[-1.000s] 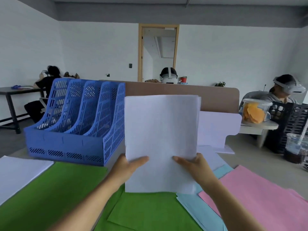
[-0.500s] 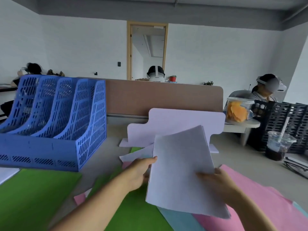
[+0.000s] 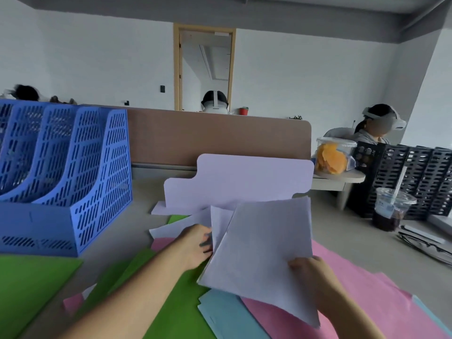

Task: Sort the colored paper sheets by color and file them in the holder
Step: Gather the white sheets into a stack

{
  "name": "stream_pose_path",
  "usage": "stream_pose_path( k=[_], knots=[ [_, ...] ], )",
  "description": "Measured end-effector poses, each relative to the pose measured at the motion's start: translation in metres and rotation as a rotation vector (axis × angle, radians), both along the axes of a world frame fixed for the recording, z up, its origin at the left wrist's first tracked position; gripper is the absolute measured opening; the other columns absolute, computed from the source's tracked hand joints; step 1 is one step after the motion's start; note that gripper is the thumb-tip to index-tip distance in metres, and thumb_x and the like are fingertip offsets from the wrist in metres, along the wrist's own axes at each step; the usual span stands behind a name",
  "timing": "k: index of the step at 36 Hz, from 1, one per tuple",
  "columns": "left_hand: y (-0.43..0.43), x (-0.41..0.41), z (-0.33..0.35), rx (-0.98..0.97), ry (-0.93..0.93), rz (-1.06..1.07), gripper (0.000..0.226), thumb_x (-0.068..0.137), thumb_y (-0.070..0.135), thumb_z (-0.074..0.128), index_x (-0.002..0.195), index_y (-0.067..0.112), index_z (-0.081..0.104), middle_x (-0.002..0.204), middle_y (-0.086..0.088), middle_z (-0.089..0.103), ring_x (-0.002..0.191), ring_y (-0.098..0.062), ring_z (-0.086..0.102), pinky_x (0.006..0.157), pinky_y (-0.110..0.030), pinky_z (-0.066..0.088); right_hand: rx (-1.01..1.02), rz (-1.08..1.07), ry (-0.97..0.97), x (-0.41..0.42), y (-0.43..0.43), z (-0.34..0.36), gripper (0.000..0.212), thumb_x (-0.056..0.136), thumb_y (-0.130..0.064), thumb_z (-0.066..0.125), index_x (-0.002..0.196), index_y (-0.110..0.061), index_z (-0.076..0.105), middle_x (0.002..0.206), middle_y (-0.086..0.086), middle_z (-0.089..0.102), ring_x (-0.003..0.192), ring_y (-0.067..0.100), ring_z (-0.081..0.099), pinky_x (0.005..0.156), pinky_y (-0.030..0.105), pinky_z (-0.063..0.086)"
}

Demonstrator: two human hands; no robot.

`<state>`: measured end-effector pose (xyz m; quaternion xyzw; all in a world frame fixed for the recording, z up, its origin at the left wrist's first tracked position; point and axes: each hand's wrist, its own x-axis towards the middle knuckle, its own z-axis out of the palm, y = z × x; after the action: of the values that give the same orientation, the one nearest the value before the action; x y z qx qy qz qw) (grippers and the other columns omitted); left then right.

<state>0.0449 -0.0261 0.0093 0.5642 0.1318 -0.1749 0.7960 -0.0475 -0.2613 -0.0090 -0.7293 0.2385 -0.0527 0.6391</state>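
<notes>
White sheets (image 3: 264,243) are pinched at a lower corner by the right grip (image 3: 308,270), held above the desk (image 3: 139,216) probably so more white can join; the left grip (image 3: 195,243) touches a loose white sheet (image 3: 219,223), hold unclear. Blue holder (image 3: 73,182) stands left.

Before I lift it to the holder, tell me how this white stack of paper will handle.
Likely floppy: the white stack is thin, and the right hand grips only one edge, so the far edge may droop. Probably light, since that grip carries most of it. No clip shows, so sheets could slide apart.
</notes>
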Motion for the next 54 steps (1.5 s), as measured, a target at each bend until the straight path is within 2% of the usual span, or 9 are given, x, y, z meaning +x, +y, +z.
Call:
stream_pose_path(
  k=[4,12,21,25,31,35,43,46,54],
  knots=[
    [-0.010,0.003,0.003,0.257,-0.077,-0.054,0.007,0.087,0.001,0.057,0.089,0.000,0.064,0.074,-0.012,0.064,0.061,-0.023,0.059,0.048,-0.021,0.044,0.139,-0.095,-0.025,-0.002,-0.001,0.006,0.004,0.084,0.003,0.058,0.082,0.002,0.060,0.069,0.014,0.061,0.057,0.027,0.055,0.051,0.027,0.039],
    [-0.016,0.008,-0.004,0.898,-0.343,-0.169,0.016,0.075,0.011,0.059,0.064,0.015,0.048,0.067,-0.004,0.040,0.064,-0.016,0.032,0.056,-0.024,0.024,0.249,-0.148,0.008,0.000,-0.003,0.007,0.009,0.080,0.000,0.060,0.088,0.002,0.063,0.077,0.015,0.065,0.065,0.031,0.059,0.057,0.032,0.045],
    [-0.004,0.013,0.001,0.943,-0.484,-0.207,0.047,0.079,0.034,0.069,0.049,0.019,0.037,0.053,0.003,0.035,0.058,-0.016,0.027,0.055,-0.025,0.020,0.135,-0.104,0.035,-0.004,0.002,0.011,0.017,0.081,0.000,0.060,0.097,0.004,0.064,0.075,0.015,0.064,0.060,0.028,0.058,0.054,0.028,0.043],
    [0.002,0.011,0.005,1.022,-0.566,-0.179,0.038,0.087,0.034,0.064,0.059,0.011,0.053,0.058,-0.002,0.048,0.054,-0.019,0.039,0.055,-0.024,0.027,0.134,-0.081,0.036,-0.006,0.005,0.014,0.012,0.082,0.001,0.059,0.093,0.003,0.064,0.072,0.014,0.063,0.058,0.027,0.056,0.052,0.027,0.041],
    [0.036,0.023,0.005,1.134,-0.693,0.024,0.048,0.091,0.021,0.062,0.056,0.019,0.030,0.054,0.001,0.027,0.058,-0.017,0.026,0.054,-0.028,0.019,0.069,-0.037,0.024,-0.006,0.008,0.010,0.018,0.080,0.001,0.056,0.095,0.005,0.065,0.081,0.020,0.067,0.067,0.032,0.062,0.064,0.033,0.049],
    [0.059,0.022,0.013,1.041,-0.752,0.232,0.046,0.093,0.021,0.060,0.056,0.017,0.033,0.053,-0.001,0.030,0.053,-0.016,0.027,0.055,-0.026,0.020,0.029,0.004,0.041,-0.003,0.008,0.008,0.027,0.069,-0.006,0.060,0.094,0.004,0.067,0.089,0.026,0.071,0.074,0.036,0.067,0.071,0.041,0.052],
    [0.063,-0.016,0.050,0.986,-1.049,0.444,0.042,0.096,0.019,0.049,0.056,0.019,0.039,0.044,0.003,0.031,0.044,-0.013,0.027,0.040,-0.022,0.019,-0.072,0.119,0.077,-0.006,0.017,0.008,0.021,0.083,0.004,0.051,0.098,0.006,0.065,0.095,0.029,0.070,0.075,0.035,0.067,0.070,0.038,0.052],
    [0.066,-0.014,0.062,1.016,-1.036,0.479,0.041,0.097,0.022,0.052,0.061,0.004,0.045,0.047,0.002,0.034,0.046,-0.014,0.025,0.042,-0.023,0.016,-0.126,0.146,0.075,-0.007,0.017,0.010,0.019,0.086,0.006,0.048,0.095,0.006,0.065,0.089,0.026,0.070,0.071,0.032,0.066,0.066,0.034,0.051],
    [0.112,0.004,0.079,0.995,-0.760,0.542,0.053,0.096,0.019,0.055,0.058,0.018,0.018,0.054,-0.002,0.016,0.049,-0.018,0.019,0.055,-0.030,0.011,-0.271,0.146,0.083,-0.009,0.014,0.013,0.018,0.085,0.005,0.049,0.084,-0.002,0.065,0.072,0.012,0.065,0.059,0.026,0.061,0.053,0.025,0.044]
  ],
)
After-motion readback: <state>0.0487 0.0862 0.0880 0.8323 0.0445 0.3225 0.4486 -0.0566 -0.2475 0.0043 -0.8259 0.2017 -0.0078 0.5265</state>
